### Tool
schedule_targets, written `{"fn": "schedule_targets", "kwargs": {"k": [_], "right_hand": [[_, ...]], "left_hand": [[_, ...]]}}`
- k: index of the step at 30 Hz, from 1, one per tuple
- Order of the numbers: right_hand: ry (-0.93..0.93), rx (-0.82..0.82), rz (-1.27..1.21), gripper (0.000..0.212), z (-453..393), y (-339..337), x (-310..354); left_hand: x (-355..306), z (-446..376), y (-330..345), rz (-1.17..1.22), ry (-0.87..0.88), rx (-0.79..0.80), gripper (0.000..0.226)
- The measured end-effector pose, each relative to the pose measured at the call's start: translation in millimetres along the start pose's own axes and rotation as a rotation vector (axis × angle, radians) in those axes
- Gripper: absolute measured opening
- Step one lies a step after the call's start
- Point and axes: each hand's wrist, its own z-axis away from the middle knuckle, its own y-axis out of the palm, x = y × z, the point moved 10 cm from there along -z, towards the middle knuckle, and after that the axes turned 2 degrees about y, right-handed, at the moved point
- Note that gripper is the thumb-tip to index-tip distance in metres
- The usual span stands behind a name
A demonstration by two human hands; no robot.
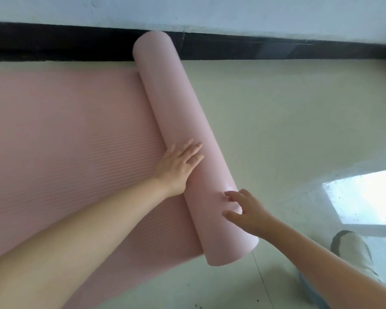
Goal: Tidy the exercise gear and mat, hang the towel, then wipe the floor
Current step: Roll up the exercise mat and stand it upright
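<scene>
Here, both bare forearms reaching forward from lower frame edge onto pale pink ribbed foam exercise mat, partly rolled. Left hand flat, palm down, fingers straight and close together, pressing on left flank of the rolled part of the mat, at about mid-length; wrist over the seam where roll meets flat sheet. Left forearm long and straight, crossing the unrolled sheet diagonally from lower left. Right hand lower on the roll, near its nearer end; fingers spread apart and lightly bent, fingertips touching the roll's upper surface, thumb out to the left on the roll. No grip closed round anything on either side; both hands pressing, not clasping.

Roll lying on floor, long axis diagonal: far end up at centre-top, touching or just short of black skirting band at foot of pale wall; near end at lower centre-right, toward the person. Unrolled sheet spreading left from the roll, ribs running roughly across the frame, lying flat on glossy cream tiled floor. Bare floor to right of roll.

Bright window reflection on tiles at right. Light-coloured slipper or shoe at lower right, near right forearm; blue fabric just beside it, blurred. Dark specks of dirt on tiles in the foreground.
</scene>
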Motion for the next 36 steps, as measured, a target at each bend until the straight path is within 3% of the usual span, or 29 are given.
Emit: {"fn": "schedule_targets", "kwargs": {"k": [3,7,10,12,15,19,21,25,28,30,32,34,36], "right_hand": [[0.008,-0.02,-0.18,0.039,2.0,0.8,20.8],[0.141,-0.127,-0.275,0.04,-13.8,-25.5,15.8],[0.167,-0.106,0.013,0.045,-32.0,-27.0,15.3],[0.174,-0.009,0.071,0.048,-39.5,-11.5,14.2],[0.173,0.063,-0.112,0.045,-41.8,11.6,10.0],[0.116,-0.096,-0.252,0.04,-36.6,17.9,12.4],[0.078,-0.147,-0.29,0.035,-30.8,21.6,22.3],[-0.022,-0.075,-0.458,0.03,-9.4,46.0,57.5],[-0.135,-0.099,-0.488,0.026,8.3,57.8,74.0],[-0.113,-0.095,-0.656,0.018,12.1,64.3,66.5],[-0.075,-0.084,-0.757,0.014,10.4,70.1,60.1],[-0.093,-0.071,-0.62,0.032,3.8,78.5,62.4],[-0.097,0.009,-0.523,0.051,-0.6,90.7,70.5]], "left_hand": [[10.1,17.6,-26.0,-0.041,0.046,-0.175,0.054],[32.8,27.7,-13.5,-0.059,-0.109,0.081,0.063],[40.0,29.8,-15.0,-0.131,-0.174,0.137,0.071],[40.7,33.9,-14.6,-0.12,-0.213,0.143,0.072],[43.9,38.1,-17.8,-0.092,-0.296,0.159,0.069],[45.1,50.1,-18.0,0.031,-0.386,0.187,0.046],[52.8,60.8,-19.8,0.143,-0.486,0.154,0.051],[76.9,99.7,-4.3,0.535,-0.787,0.046,0.067],[92.8,135.2,23.7,0.951,-0.994,-0.06,0.061],[102.9,154.3,34.8,1.088,-1.075,-0.126,0.057],[116.1,171.5,33.4,1.074,-1.129,-0.233,0.063],[124.9,183.6,23.3,0.902,-1.145,-0.299,0.074],[125.3,190.2,14.3,0.729,-1.146,-0.309,0.066]]}}
